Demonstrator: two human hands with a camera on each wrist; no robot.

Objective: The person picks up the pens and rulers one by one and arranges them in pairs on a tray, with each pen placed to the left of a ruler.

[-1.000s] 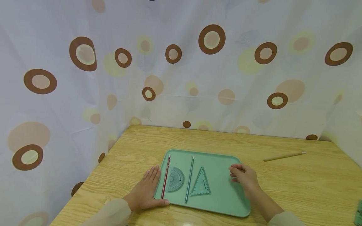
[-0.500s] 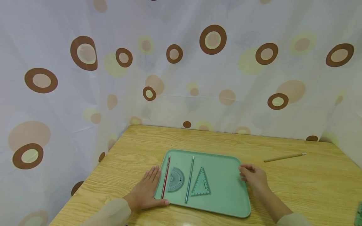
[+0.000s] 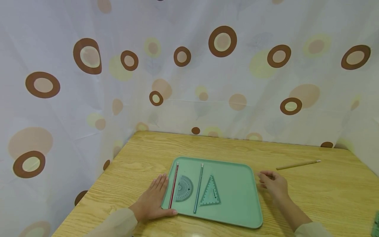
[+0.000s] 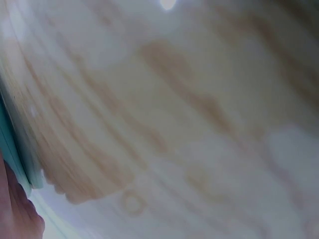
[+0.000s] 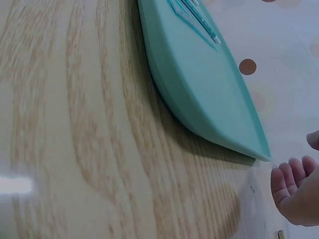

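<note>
My left hand [image 3: 152, 199] lies with straight fingers along the left rim of a mint-green tray [image 3: 237, 194], its thumb at the near edge. On the tray, from left to right, are a red pencil [image 3: 174, 184], a clear protractor [image 3: 184, 188], a blue-green pencil [image 3: 198, 187] and a clear set square [image 3: 211, 192]. Just beyond the tray's right rim is my right hand [image 3: 275, 186], holding nothing, its fingers loosely bent. The right wrist view shows its thumb apart from the fingers [image 5: 289, 177]. The left wrist view has only part of the left hand [image 4: 20, 214].
A plain wooden pencil [image 3: 298, 164] with a white end lies on the wood-grain table [image 3: 314, 197], beyond my right hand. At the right frame edge sits a partly cut-off green object [image 3: 376, 223]. A patterned curtain [image 3: 189, 79] hangs behind the table and down its sides.
My right hand has moved right, from over the tray's right side to outside its rim, towards the wooden pencil. The left hand, the tray and the things on it have stayed in place.
</note>
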